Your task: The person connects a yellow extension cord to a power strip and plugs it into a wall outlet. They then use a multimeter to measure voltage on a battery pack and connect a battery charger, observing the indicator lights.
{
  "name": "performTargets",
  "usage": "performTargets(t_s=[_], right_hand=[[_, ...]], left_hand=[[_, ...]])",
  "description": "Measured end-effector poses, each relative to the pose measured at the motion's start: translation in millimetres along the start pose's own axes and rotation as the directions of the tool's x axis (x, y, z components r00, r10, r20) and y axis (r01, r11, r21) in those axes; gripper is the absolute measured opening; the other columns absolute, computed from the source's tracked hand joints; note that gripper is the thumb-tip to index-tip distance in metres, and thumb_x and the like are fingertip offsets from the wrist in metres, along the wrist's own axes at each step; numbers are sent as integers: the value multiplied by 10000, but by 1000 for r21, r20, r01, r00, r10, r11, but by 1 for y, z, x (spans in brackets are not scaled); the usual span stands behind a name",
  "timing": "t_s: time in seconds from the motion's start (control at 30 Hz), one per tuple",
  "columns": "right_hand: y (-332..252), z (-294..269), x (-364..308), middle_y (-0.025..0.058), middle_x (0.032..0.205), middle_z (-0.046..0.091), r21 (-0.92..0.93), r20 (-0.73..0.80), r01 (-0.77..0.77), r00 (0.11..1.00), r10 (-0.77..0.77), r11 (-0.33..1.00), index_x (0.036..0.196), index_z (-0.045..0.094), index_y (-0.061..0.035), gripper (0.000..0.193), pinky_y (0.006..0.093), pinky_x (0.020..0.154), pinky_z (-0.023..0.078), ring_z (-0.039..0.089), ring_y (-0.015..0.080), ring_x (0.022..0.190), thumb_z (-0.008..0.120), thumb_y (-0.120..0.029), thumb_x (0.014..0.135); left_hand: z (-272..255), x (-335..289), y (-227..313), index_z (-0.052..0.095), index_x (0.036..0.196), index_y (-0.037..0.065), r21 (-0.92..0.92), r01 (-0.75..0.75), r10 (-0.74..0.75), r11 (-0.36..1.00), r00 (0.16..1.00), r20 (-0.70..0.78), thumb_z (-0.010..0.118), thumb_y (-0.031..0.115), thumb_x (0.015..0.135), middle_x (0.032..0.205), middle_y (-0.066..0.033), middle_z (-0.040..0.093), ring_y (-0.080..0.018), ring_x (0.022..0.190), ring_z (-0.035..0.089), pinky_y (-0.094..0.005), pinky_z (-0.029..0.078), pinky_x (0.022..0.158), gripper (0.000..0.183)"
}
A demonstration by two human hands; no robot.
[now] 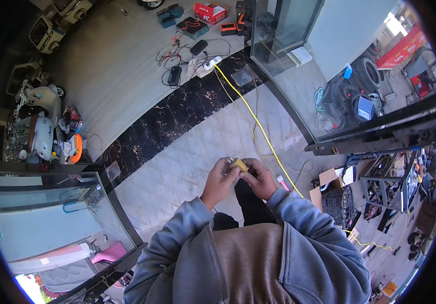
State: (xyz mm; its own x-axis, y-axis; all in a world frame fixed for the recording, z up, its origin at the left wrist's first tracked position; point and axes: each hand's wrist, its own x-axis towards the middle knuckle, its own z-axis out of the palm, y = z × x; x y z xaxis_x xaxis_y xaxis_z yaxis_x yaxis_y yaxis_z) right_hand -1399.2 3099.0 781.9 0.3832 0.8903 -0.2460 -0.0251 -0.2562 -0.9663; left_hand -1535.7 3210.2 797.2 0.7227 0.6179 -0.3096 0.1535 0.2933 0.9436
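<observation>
In front of my body, my left hand [220, 180] and my right hand [261, 179] are raised close together. Between them is a small yellow packet-like thing [239, 165], gripped by the fingers of both. Something small and white shows at its left end, by my left fingertips; it is too small to make out. My right thumb lies along the near side of the yellow thing. Below the hands my dark-clad legs show against the floor.
A yellow cable [252, 112] runs across the pale tiles on my right from a white power strip [212, 63]. Black adapters [174, 76] and tangled leads lie beyond a dark marble strip. Glass doors [289, 25] stand on both sides. Scooters [43, 134] are at far left, an open carton [329, 177] at right.
</observation>
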Motion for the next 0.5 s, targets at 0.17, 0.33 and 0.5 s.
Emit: performTargets(t_s=[0.17, 0.33, 0.5], right_hand=[[-60, -30, 174, 66, 1114, 599, 120, -205, 249, 953, -221, 961, 1404, 393, -43, 479, 246, 814, 461, 579, 119, 956, 556, -67, 955], [-53, -50, 358, 82, 1239, 560, 121, -100, 156, 984, -144, 980, 1467, 328, -22, 481, 284, 966, 399, 542, 125, 1066, 457, -88, 1009], [8, -63, 552, 53, 1230, 570, 222, -211, -197, 947, 244, 955, 1406, 446, -57, 412, 268, 971, 395, 523, 113, 1092, 494, -115, 1001]], left_hand=[[-28, 129, -7, 481, 1247, 42, -171, 27, -49, 985, 991, -127, 556, 267, 979, 918, -46, 614, -83, 727, 546, -232, 460, 663, 358], [-30, 226, -100, 553, 1104, 0, -64, 356, -360, 932, 931, -57, 535, 294, 980, 851, -81, 638, -154, 783, 619, -307, 480, 711, 320], [-65, 327, -135, 615, 1023, 70, 475, 328, -455, 816, 873, 178, 515, 350, 951, 948, -166, 673, -352, 892, 635, -431, 489, 755, 306]])
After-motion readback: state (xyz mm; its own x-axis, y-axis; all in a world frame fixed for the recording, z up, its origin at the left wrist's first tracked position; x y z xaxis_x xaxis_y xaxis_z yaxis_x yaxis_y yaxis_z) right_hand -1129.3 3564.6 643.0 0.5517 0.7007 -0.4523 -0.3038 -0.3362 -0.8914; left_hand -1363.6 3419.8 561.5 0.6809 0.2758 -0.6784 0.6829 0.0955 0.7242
